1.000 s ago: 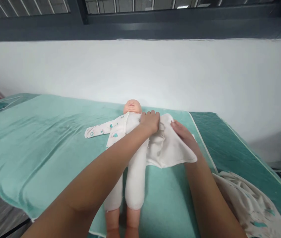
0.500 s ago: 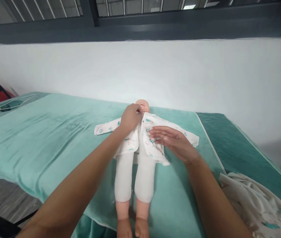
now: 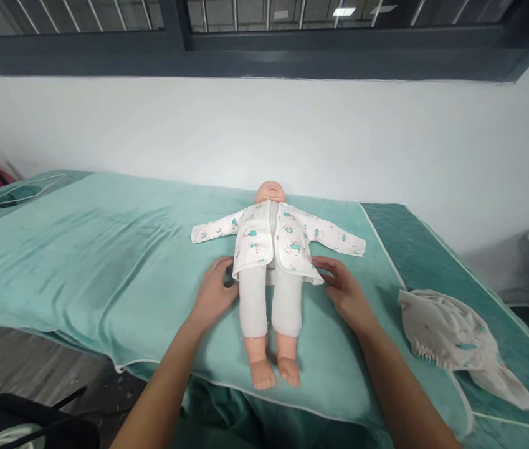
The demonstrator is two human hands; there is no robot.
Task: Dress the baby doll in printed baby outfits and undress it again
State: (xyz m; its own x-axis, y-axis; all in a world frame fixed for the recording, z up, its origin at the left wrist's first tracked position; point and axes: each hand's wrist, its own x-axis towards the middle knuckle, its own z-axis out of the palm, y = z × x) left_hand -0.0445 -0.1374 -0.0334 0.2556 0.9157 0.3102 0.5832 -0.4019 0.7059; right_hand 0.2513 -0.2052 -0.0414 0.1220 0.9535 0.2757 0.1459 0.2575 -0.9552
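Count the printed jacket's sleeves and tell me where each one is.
2: one sleeve stretches to the picture's left, beyond the left hand; the other sleeve stretches to the right, beyond the right hand. Neither is hidden.

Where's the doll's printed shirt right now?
Near the centre of the head view, the shirt is on the doll, open in front, with the left hand and right hand at either side of its hem.

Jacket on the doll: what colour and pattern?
The jacket is white with small scattered prints, mostly teal; best seen in the head view.
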